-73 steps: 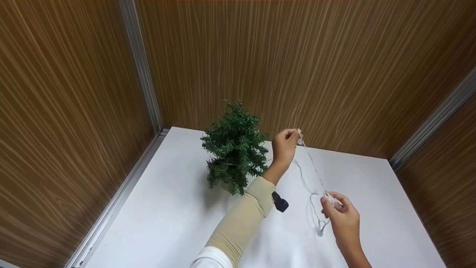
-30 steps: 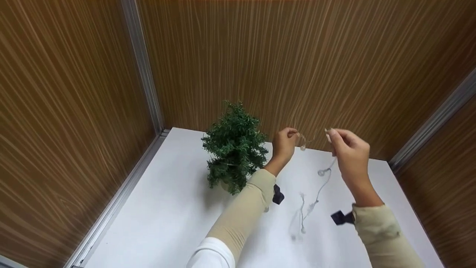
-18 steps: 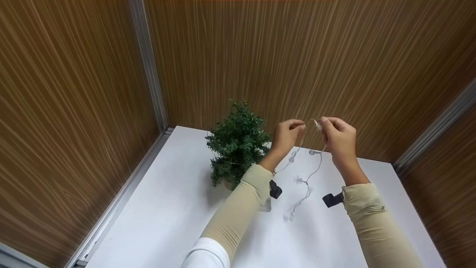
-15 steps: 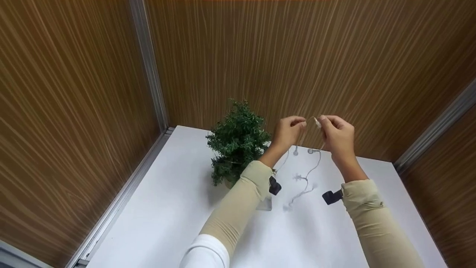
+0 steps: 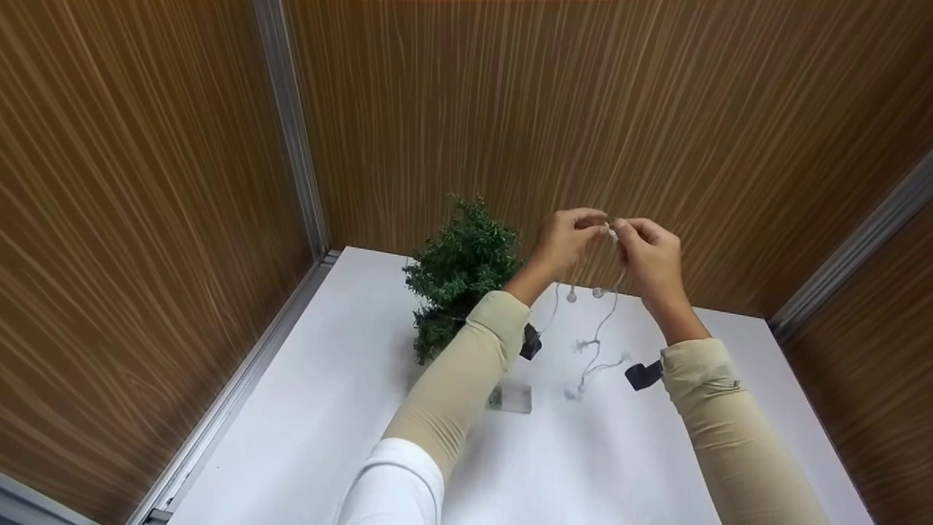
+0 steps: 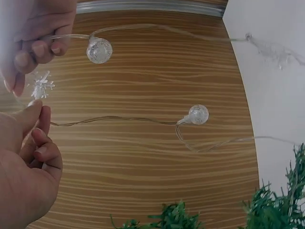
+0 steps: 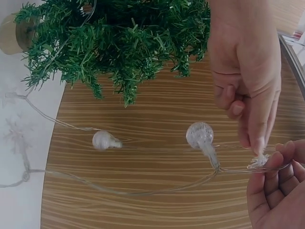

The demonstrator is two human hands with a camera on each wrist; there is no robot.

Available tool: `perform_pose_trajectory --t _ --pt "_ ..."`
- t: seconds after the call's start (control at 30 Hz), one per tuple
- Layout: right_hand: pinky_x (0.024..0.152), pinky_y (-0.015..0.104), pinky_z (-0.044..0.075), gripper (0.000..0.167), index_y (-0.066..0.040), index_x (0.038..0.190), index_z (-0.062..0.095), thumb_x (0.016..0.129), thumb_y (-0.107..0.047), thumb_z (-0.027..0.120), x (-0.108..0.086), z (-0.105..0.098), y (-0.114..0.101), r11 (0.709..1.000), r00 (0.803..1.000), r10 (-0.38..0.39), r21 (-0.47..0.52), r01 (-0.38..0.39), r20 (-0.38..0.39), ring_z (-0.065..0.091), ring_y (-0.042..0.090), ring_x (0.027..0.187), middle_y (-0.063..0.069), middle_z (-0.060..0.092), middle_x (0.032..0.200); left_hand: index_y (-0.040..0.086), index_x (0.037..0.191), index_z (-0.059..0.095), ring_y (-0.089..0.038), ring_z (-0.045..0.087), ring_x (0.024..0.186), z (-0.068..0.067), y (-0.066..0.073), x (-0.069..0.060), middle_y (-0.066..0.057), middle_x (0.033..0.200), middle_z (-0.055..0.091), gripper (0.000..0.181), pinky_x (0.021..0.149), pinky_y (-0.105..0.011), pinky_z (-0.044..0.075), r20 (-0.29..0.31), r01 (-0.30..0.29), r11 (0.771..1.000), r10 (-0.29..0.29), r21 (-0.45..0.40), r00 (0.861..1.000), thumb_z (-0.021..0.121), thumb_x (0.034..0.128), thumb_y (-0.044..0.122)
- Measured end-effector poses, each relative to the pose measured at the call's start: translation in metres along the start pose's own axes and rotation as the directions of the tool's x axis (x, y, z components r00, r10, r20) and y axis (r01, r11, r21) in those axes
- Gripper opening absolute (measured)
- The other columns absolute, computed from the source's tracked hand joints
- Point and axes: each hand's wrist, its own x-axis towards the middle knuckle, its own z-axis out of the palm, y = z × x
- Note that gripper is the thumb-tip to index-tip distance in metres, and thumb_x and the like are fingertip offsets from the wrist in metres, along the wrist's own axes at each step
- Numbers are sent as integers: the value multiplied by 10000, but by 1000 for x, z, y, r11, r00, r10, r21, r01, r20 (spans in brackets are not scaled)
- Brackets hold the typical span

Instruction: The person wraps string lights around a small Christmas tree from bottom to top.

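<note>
Both hands hold one string of lights [image 7: 124, 192] with clear ball and snowflake bulbs, raised right of a small green artificial tree [image 5: 466, 251]. My left hand [image 5: 561, 240] pinches the string near a snowflake bulb [image 6: 42, 87] between thumb and forefinger. Close beside it, my right hand [image 5: 656, 266] grips the wire with curled fingers. Two ball bulbs, one ball bulb [image 6: 99, 50] nearer the right hand and another ball bulb [image 6: 198, 114] along the left strand, hang below the hands. One strand leads toward the tree; the other trails down to the table.
A clear box [image 5: 516, 399] lies on the white table [image 5: 313, 408] in front of the tree, partly behind the left sleeve. Wood-patterned panels [image 5: 466, 95] with metal edge rails enclose the back and sides. Black wrist cameras [image 5: 643, 376] sit at both cuffs.
My right hand has moved up and left from low on the right, until it nearly meets my left hand. Both have risen slightly, lifting the string, and more of the clear box shows.
</note>
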Motion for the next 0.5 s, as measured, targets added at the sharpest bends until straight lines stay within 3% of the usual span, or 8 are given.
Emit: perform_pose_trajectory --t 0.13,0.27,0.37,0.5 --pt "534 186 447 239 33 1026 693 1023 -187 598 2 0 -1 1000 1000 -12 27 11 26 497 109 601 -17 552 684 85 1204 734 -114 688 1025 -2 3 0 -33 1138 743 250 834 -129 522 19 -43 999 43 -4 999 651 982 166" --pt "543 188 448 290 111 1075 662 1027 -166 589 0 1 -1 999 999 -28 48 26 44 497 94 602 -13 562 687 71 1111 759 -132 694 961 -3 2 2 -38 1075 754 200 794 -137 524 -2 -85 996 85 -16 996 638 991 174" --pt "570 193 468 278 55 1063 676 1025 -210 599 -3 1 -1 1000 998 -21 19 20 51 513 95 636 -17 568 722 71 1045 767 -120 681 903 -6 3 5 -29 1014 756 176 768 -147 519 -42 -105 994 106 13 993 641 992 182" --pt "606 196 495 224 -36 1030 691 1017 -247 617 -9 2 -1 1000 998 -9 -26 10 59 544 108 688 3 587 770 57 1034 763 -112 674 911 -12 6 14 -30 1005 751 166 776 -157 519 -69 -88 996 89 17 994 637 996 157"
